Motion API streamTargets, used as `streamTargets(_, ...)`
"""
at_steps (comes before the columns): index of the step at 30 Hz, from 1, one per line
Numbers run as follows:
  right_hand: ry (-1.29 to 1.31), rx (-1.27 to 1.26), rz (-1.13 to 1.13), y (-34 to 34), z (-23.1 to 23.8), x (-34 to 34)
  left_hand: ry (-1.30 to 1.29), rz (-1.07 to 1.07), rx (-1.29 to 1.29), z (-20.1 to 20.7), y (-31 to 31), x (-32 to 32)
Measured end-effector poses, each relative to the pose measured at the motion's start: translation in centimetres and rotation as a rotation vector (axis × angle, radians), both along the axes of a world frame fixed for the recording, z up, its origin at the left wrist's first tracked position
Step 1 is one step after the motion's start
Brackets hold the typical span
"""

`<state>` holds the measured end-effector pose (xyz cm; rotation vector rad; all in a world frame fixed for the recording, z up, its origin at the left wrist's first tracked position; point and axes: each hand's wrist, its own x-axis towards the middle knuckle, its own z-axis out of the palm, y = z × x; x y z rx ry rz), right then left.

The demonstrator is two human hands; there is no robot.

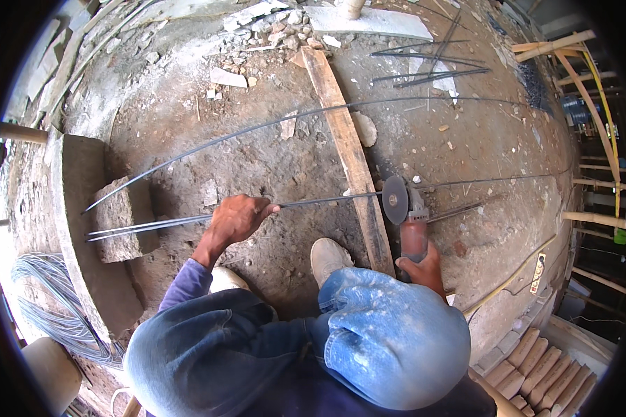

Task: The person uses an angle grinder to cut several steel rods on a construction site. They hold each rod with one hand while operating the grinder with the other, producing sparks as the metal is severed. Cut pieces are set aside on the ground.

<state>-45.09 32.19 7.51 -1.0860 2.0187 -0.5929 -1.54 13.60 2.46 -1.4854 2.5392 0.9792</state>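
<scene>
My left hand (238, 219) is closed around thin steel rods (327, 201), thumb and forefinger lying along them. On the left, the rods' ends rest over a rough concrete block (125, 217); farther right they cross a wooden plank (342, 135) on the ground. In my right hand (426, 270) is a red-bodied angle grinder (414, 238), gripped by its body. Its dark cutting disc (395, 199) stands at the plank's right edge, over the rods' line. Whether the disc touches the steel, I cannot tell.
Another long rod (236, 135) arcs across the dirt beyond my hands. Short rods (431, 75) lie in a pile at far right. A concrete ledge (83, 208) and wire coil (52, 299) are left; a power strip (538, 274) and stacked bricks (542, 368) are right.
</scene>
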Motion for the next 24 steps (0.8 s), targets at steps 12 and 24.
streamTargets(12, -0.007, 0.067, 0.024, -0.2, -0.9, 0.0, -0.005, 0.018, 0.014, -0.3, 0.1, 0.0)
streamTargets(24, 0.008, 0.076, 0.033, -0.4, -2.6, -0.4, 0.004, -0.005, 0.015, -0.3, 0.0, 0.1)
